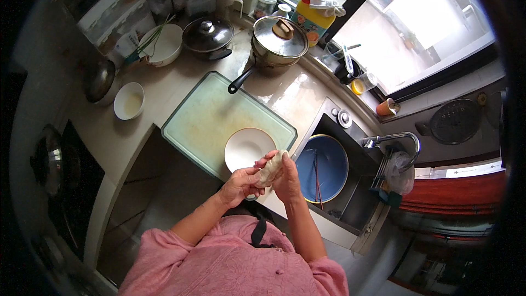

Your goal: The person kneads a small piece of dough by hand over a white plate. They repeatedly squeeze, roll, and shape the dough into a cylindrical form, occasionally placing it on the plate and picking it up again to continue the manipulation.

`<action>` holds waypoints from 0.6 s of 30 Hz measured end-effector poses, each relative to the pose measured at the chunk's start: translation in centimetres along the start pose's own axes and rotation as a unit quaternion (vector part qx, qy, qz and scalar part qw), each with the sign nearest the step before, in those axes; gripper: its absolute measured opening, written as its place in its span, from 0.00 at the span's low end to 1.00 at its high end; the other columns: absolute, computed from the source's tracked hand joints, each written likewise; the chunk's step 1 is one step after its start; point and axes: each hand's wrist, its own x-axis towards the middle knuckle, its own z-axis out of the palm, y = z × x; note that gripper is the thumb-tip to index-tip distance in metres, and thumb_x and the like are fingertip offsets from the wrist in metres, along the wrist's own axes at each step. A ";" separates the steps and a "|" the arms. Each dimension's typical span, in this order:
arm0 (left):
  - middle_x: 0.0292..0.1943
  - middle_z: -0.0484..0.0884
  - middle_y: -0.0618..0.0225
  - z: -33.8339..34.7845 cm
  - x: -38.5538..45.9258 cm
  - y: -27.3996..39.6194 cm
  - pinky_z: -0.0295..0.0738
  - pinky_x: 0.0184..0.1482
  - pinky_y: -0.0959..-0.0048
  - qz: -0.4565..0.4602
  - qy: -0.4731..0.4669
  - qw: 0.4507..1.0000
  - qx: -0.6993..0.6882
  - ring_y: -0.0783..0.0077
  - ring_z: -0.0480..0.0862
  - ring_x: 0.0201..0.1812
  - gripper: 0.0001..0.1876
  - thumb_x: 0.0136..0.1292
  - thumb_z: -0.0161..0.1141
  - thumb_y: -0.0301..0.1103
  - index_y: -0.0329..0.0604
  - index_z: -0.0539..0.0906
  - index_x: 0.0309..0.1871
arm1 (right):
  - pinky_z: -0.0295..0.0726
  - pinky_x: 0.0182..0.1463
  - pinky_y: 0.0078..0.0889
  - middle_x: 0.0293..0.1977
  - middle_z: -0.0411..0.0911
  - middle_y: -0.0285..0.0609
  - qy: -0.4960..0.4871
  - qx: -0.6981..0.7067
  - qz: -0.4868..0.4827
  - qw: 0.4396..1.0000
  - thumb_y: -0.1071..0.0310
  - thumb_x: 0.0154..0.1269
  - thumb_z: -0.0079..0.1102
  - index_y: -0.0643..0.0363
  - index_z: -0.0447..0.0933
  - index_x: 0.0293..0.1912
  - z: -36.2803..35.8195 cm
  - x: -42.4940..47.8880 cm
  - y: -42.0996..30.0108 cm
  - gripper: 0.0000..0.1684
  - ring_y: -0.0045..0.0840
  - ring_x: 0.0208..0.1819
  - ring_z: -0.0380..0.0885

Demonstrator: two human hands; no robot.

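Observation:
A pale, lumpy piece of dough (270,170) is held between both hands, above the near rim of a white bowl. My left hand (239,186) grips its lower left end, with the thumb on top. Around its upper right end my right hand (287,179) is closed, the thumb near the tip. The white bowl (242,148) stands on the near right part of a pale green cutting board (197,119), and no food shows in the visible part of it. The palms and the underside of the dough are hidden.
Right of the hands, a sink holds a blue basin (328,164) with chopsticks (316,176). Beyond the board stand a lidded saucepan (279,59), its handle (240,81) over the board, and a dark lidded pan (208,39). A small bowl with pale liquid (129,100) is at left.

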 end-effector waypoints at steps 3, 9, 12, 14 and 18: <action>0.40 0.82 0.59 0.4 -0.2 0.4 0.77 0.36 0.80 -0.030 -0.085 0.988 -0.127 0.74 0.82 0.34 0.21 0.67 0.56 0.44 0.36 0.75 0.54 | 0.78 0.51 0.38 0.36 0.79 0.46 -0.027 0.031 0.021 0.999 0.43 0.69 0.48 0.58 0.71 0.44 0.6 0.2 -0.3 0.25 0.35 0.43 0.79; 0.43 0.80 0.58 1.4 -0.3 1.3 0.78 0.43 0.75 0.007 0.066 0.987 0.149 0.75 0.81 0.38 0.19 0.64 0.59 0.39 0.37 0.73 0.52 | 0.80 0.41 0.33 0.30 0.77 0.44 -0.013 0.027 0.014 0.999 0.42 0.71 0.44 0.55 0.68 0.42 -0.8 0.4 0.3 0.24 0.32 0.35 0.78; 0.48 0.75 0.61 1.6 -0.2 1.1 0.73 0.54 0.74 0.132 0.107 0.980 0.109 0.74 0.76 0.50 0.27 0.59 0.58 0.39 0.34 0.67 0.59 | 0.78 0.31 0.28 0.27 0.75 0.43 0.013 -0.031 -0.009 0.999 0.42 0.71 0.45 0.55 0.68 0.40 0.4 0.1 0.3 0.24 0.28 0.28 0.76; 0.49 0.75 0.61 3.3 0.0 1.9 0.71 0.55 0.75 0.156 0.026 0.987 -0.012 0.74 0.76 0.51 0.29 0.60 0.55 0.43 0.34 0.66 0.61 | 0.75 0.26 0.26 0.24 0.74 0.43 0.020 -0.056 -0.031 0.998 0.42 0.70 0.45 0.56 0.68 0.39 1.2 0.2 0.8 0.24 0.26 0.23 0.74; 0.43 0.78 0.62 4.3 0.6 2.7 0.71 0.50 0.78 0.152 0.016 0.988 -0.034 0.73 0.78 0.45 0.26 0.63 0.47 0.41 0.34 0.68 0.61 | 0.69 0.20 0.22 0.14 0.69 0.38 0.033 -0.137 -0.058 0.988 0.45 0.70 0.48 0.58 0.69 0.27 2.4 -0.5 1.8 0.26 0.21 0.15 0.69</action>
